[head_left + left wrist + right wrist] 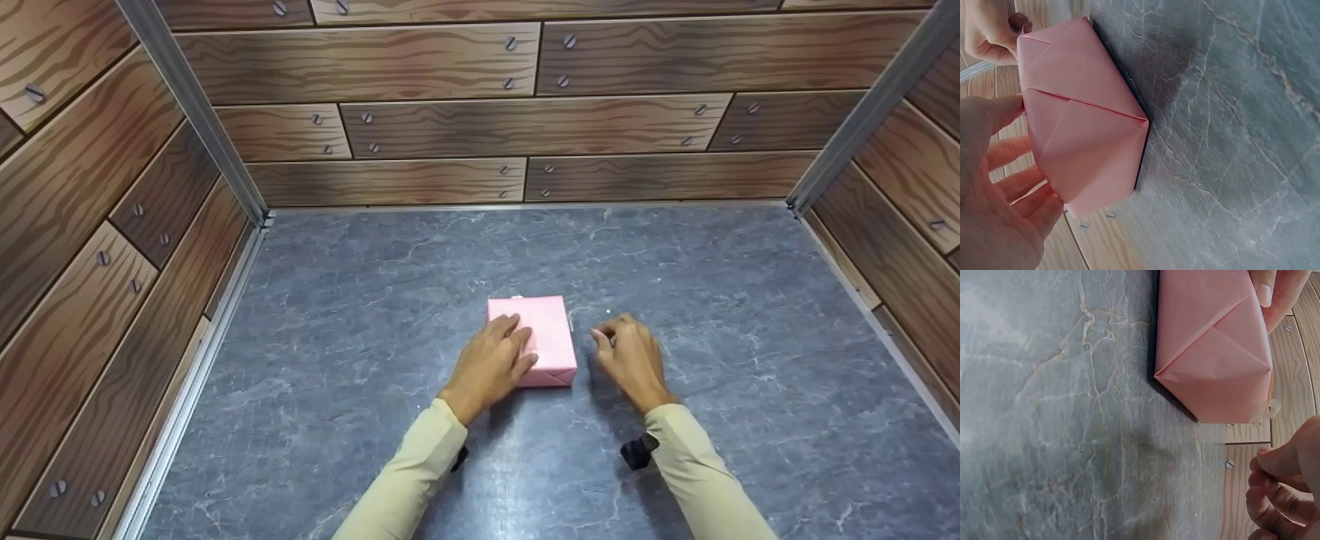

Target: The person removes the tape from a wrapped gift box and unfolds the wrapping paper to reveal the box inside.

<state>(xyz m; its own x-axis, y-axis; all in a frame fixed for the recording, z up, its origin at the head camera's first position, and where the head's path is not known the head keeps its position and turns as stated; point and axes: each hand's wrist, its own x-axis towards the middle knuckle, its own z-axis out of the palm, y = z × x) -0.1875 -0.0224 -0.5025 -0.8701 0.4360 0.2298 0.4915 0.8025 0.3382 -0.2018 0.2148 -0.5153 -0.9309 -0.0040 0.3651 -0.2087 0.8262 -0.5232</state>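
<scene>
A box wrapped in pink paper [544, 330] lies on the grey marbled surface, its folded end flaps facing me. My left hand [491, 367] rests on its top left part, fingers spread and fairly straight. In the left wrist view, those fingertips touch the edge of the pink box [1089, 140]. Just right of the box, my right hand [634, 360] hovers apart from it, fingers curled and thumb against the index finger. Nothing shows between them. A translucent curl, like clear tape [1274, 406], sticks out from the box's edge near the right hand.
The grey marbled surface [360, 337] spreads around the box. Plank-patterned walls [442, 127] with metal corner posts enclose it at the back and both sides. Tiny white specks lie right of the box. A black device [637, 452] sits at the right wrist.
</scene>
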